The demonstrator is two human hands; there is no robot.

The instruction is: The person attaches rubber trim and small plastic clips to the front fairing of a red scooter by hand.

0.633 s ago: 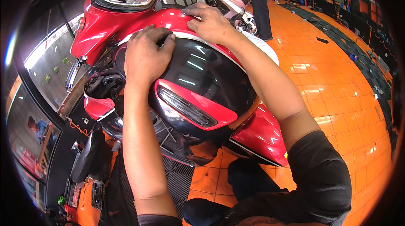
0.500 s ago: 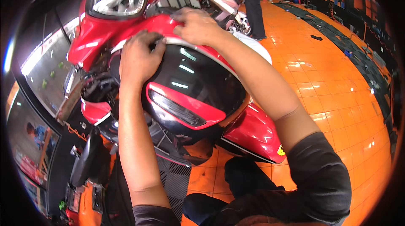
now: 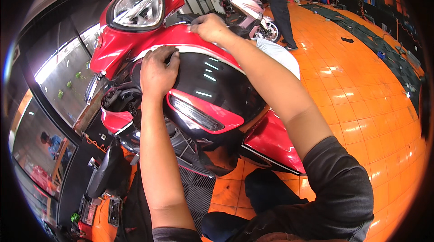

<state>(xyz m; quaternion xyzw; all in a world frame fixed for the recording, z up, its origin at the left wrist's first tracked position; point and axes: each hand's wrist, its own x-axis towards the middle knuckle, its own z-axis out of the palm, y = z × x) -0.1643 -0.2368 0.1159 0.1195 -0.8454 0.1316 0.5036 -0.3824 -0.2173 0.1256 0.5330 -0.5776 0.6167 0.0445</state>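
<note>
In front of me is a red scooter's bodywork, with a glossy black panel (image 3: 214, 75) bordered by pale trim and a red strip panel (image 3: 193, 37) along its far edge. My left hand (image 3: 159, 72) rests palm down where the black panel meets the trim, its thumb apart from the fingers. Farther away and to the right, my right hand (image 3: 210, 28) has its fingers bent over the top of the red strip panel. The fingertips are partly hidden there. A dark-lensed lamp (image 3: 196, 113) in a red surround sits below the black panel.
A clear headlight (image 3: 138, 8) rises at the far left of the scooter. A red lower panel (image 3: 275, 145) lies near my right elbow. A pink-and-white scooter (image 3: 248, 7) and a standing person in dark clothes (image 3: 280, 11) are behind, on an orange tiled floor (image 3: 348, 120).
My view has shifted, and the scooter sits lower and more to the right in it. My right hand's fingers have lifted slightly higher on the red strip panel; my left hand stays put.
</note>
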